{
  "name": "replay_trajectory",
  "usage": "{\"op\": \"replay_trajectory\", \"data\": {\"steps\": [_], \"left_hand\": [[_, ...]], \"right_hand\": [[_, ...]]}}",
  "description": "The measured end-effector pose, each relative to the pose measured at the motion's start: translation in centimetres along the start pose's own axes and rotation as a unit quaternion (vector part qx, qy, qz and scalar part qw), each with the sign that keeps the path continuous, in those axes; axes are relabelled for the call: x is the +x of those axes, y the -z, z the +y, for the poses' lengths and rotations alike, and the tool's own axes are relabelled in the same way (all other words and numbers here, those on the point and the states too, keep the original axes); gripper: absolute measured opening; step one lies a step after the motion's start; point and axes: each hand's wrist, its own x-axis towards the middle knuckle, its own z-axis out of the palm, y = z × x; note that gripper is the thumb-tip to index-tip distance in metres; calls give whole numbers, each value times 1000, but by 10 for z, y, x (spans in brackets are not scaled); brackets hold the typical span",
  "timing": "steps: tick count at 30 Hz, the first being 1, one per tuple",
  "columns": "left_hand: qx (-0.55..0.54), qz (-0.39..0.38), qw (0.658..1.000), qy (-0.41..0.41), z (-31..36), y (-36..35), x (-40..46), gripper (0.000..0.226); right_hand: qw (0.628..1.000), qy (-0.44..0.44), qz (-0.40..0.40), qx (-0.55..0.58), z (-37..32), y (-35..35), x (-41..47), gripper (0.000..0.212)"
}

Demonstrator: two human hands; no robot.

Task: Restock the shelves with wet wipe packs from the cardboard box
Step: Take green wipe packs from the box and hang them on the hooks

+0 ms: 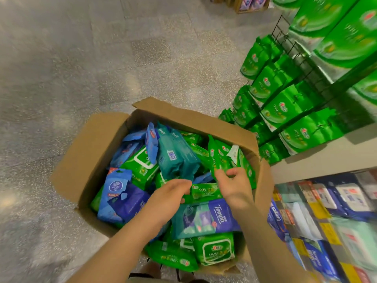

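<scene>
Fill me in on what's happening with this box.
A person is bent over an open cardboard box on the floor, packed with green, blue and teal wet wipe packs. The right hand pinches a small upright green pack, while the left hand reaches onto a flat green pack beside it. Nothing has been lifted out yet. Matching green packs hang on the wire rack to the right.

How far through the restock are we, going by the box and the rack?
Done: the wire rack already hangs rows of green packs. In hand: the right hand pinches a slim green pack standing in the cardboard box; the left hand reaches in beside it, its grip unclear. Left: the box looks nearly full of green, blue and teal packs, so most remains.
</scene>
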Motion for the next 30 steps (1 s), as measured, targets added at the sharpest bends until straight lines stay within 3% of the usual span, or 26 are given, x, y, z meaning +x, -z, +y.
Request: {"op": "replay_trajectory", "data": {"steps": [3, 7, 15, 17, 19, 22, 25, 30], "left_hand": [[-157, -44, 986, 44, 15, -23, 2, 36], [-305, -118, 945, 27, 22, -40, 0, 67], [-438, -66, 895, 57, 14, -39, -4, 77], [-454, -49, 889, 45, 9, -35, -4, 72], [-467, -30, 883, 25, 5, -31, -8, 53], [-494, -45, 868, 10, -2, -24, -16, 44], [-517, -44, 855, -4, -8, -18, -26, 52], [-510, -39, 859, -22, -18, -9, -38, 53]], "right_hand": [[998, 22, -43, 44, -2, 9, -31, 25], [987, 50, -143, 60, 5, 16, -50, 17], [952, 140, -262, -71, 9, 22, -38, 32], [963, 160, -209, -60, 6, 26, -14, 24], [979, 166, -93, -66, 5, 31, 16, 19], [958, 192, 33, -209, 12, 30, 64, 41], [921, 174, 58, -343, 21, 25, 91, 69], [878, 198, 78, -428, 25, 25, 103, 60]]}}
